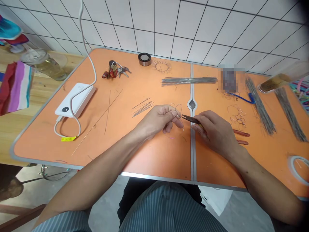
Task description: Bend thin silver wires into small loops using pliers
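Near the middle of the orange table [154,158], my left hand [166,118] pinches a thin bent wire [179,109] between thumb and fingers. Fine loops of it stand above the fingertips, and a short row of pink beads [172,138] shows below the hand. My right hand [214,130] is closed round dark-tipped pliers [190,119] with red handles [242,132]. The pliers' tips point left, close beside the wire at my left fingertips. Whether they touch it I cannot tell.
Short wires [143,108] lie left of my hands, and a long wire bundle [189,81] lies behind. Keys [117,70], a white power bank [74,99] with cable and a round tin [144,59] are farther off. More wire bundles [260,106] and a tilted cup [275,83] stand at right.
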The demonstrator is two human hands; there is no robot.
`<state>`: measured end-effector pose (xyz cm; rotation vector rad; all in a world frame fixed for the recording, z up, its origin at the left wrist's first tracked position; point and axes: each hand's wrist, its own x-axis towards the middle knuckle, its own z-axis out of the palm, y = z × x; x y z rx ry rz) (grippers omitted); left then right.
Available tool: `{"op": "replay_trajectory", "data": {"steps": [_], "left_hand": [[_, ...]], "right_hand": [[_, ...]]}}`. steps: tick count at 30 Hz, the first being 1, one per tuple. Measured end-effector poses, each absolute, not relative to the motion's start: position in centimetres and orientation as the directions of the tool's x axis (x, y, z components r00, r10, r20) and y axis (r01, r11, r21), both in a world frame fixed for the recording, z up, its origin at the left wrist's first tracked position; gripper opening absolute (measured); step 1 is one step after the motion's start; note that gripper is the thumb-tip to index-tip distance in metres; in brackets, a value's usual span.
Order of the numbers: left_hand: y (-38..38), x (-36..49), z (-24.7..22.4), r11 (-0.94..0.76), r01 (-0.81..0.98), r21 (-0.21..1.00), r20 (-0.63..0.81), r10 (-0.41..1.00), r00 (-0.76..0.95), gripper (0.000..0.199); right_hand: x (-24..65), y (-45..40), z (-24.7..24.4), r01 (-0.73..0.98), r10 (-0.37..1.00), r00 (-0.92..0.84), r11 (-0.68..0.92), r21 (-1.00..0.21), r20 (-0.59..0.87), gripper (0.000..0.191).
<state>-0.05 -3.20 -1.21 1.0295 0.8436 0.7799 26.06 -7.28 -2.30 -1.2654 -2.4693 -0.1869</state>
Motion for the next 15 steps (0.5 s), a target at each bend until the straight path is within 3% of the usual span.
{"op": "replay_trajectory", "data": {"steps": [4, 15], "left_hand": [[-3.3, -0.03, -1.15, 0.317, -0.134, 0.939, -0.221, 0.854, 0.471, 0.023], [-3.43, -0.24, -1.15, 0.277, -0.092, 0.956, -0.195, 0.84, 0.506, 0.027]], "right_hand": [[26.02, -7.01, -2.34, 0.794, 0.732, -0.569, 0.608, 0.017, 0.375, 0.022], [26.17, -6.51, -2.56, 0.781, 0.697, -0.581, 0.622, 0.048, 0.421, 0.03]]}}
